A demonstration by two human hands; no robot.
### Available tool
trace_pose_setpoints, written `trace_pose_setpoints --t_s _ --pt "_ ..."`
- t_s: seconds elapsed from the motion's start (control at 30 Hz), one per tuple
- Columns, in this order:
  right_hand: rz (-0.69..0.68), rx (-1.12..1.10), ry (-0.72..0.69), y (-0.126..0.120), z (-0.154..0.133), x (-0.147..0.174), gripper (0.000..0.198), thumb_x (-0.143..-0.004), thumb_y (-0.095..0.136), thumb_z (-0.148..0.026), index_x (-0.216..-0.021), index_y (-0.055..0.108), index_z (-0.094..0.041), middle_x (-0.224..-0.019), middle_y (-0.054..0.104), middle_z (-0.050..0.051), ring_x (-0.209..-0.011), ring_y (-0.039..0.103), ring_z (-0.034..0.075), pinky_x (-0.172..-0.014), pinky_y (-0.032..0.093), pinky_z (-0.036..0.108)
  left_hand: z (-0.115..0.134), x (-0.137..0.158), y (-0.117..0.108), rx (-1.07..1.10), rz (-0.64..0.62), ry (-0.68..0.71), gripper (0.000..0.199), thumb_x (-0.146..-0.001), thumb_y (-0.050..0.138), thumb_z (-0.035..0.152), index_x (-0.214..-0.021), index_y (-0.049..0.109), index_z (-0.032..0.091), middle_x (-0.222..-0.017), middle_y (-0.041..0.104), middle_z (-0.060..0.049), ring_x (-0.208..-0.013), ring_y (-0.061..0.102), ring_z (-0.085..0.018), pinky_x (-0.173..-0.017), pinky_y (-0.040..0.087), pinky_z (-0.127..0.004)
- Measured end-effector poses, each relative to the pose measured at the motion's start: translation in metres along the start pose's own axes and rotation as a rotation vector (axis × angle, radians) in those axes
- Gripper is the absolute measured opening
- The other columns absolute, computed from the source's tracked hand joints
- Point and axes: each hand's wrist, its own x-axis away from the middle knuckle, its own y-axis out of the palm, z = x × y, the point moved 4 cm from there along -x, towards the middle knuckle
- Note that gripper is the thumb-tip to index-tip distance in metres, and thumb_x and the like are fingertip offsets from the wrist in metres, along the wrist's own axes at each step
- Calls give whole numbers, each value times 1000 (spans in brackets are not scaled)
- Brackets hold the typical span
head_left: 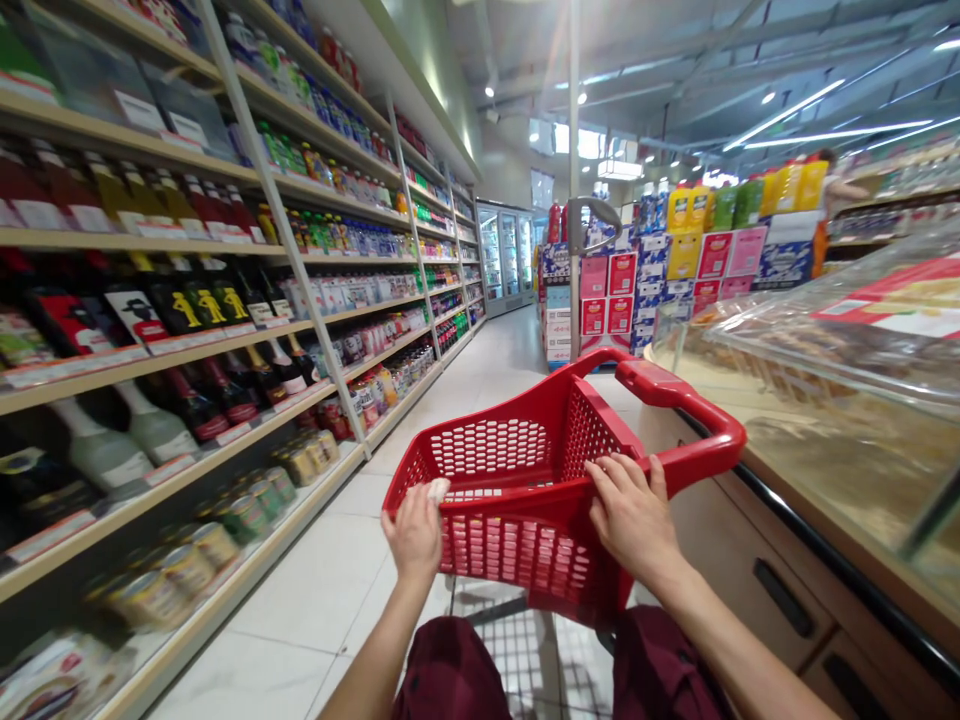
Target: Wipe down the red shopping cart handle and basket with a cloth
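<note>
A red plastic shopping cart (pixel 491 447) stands in front of me, its perforated basket turned sideways and its handle (pixel 705 450) at the right. My left hand (pixel 417 532) is closed over the near left corner of the basket rim. A small white crumpled piece (pixel 438 490), perhaps tissue, sticks out by its fingers. Farther right, my right hand (pixel 634 512) grips the near rim just beside the handle, with the fingertips over the edge. No goods show in the part of the basket that I can see. Below it is a metal grid frame (pixel 517 640).
Shelves (pixel 352 368) of bottles and cans line the left side. A display counter (pixel 780 560) with clear-lidded food trays stands close on the right. Ahead are stacked drink cartons (pixel 607 295), a pole (pixel 575 170) and glass-door fridges (pixel 510 250). A person (pixel 840 190) is partly visible behind the cartons.
</note>
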Motion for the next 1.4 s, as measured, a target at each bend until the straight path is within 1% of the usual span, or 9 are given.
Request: trace_pose_setpoints --t_s 0.17,0.27,0.4,0.63,0.83,1.07,1.17,1.3,1.4 --pt "-3 32 -18 -1 2 0 36 -73 46 -16 -107 57 -18 -107 59 6 -107 43 22 -103 12 46 89 12 9 162 -104 361 32 -84 33 20 -111 51 21 -114 58 -8 -110 49 -20 -101 19 -52" --pt "-1 34 -23 -1 3 0 36 -73 45 -16 -108 57 -18 -107 59 5 -107 43 22 -103 12 46 85 13 5 158 -123 407 34 -82 34 19 -112 49 21 -113 59 -7 -108 50 -20 -102 14 -54" --pt "19 -9 -19 -2 1 0 36 -73 45 -16 -107 57 -18 -107 59 6 -107 44 22 -103 10 46 62 5 1 108 -82 249 31 -85 32 23 -108 52 20 -109 61 -9 -102 54 -22 -99 18 -56" --pt "6 -1 -14 -1 3 1 37 -73 45 -15 -108 56 -18 -108 59 6 -107 43 22 -103 10 46 130 18 7 261 -157 426 33 -86 30 22 -114 47 22 -114 58 -5 -108 49 -18 -103 17 -50" --pt "-7 -2 -4 0 1 1 37 -73 45 -16 -109 56 -17 -110 58 6 -108 42 22 -104 8 45 70 11 0 107 -31 312 32 -85 31 21 -110 52 21 -110 60 -8 -104 53 -21 -101 17 -53" --pt "-21 -1 -6 2 -1 1 39 -72 45 -16 -110 55 -16 -110 58 6 -110 41 22 -104 9 45 165 21 8 271 -60 470 32 -85 34 21 -114 48 21 -115 57 -7 -110 48 -19 -103 19 -49" --pt "-22 5 -11 1 1 1 39 -72 45 -15 -110 55 -17 -110 58 6 -109 41 22 -104 9 46 134 23 8 239 -57 516 34 -84 34 21 -115 48 22 -117 56 -7 -110 48 -18 -103 14 -50" --pt "-6 -20 -3 0 0 1 38 -72 45 -15 -109 56 -17 -109 58 6 -109 42 23 -104 10 46 35 15 2 28 43 344 35 -84 32 20 -115 48 20 -115 58 -10 -107 51 -21 -101 16 -51" --pt "-4 -21 15 1 0 -1 38 -72 44 -16 -108 57 -16 -108 59 6 -108 43 23 -104 9 47 23 13 4 -17 50 281 34 -85 31 20 -113 50 19 -115 57 -11 -108 51 -22 -99 21 -50"
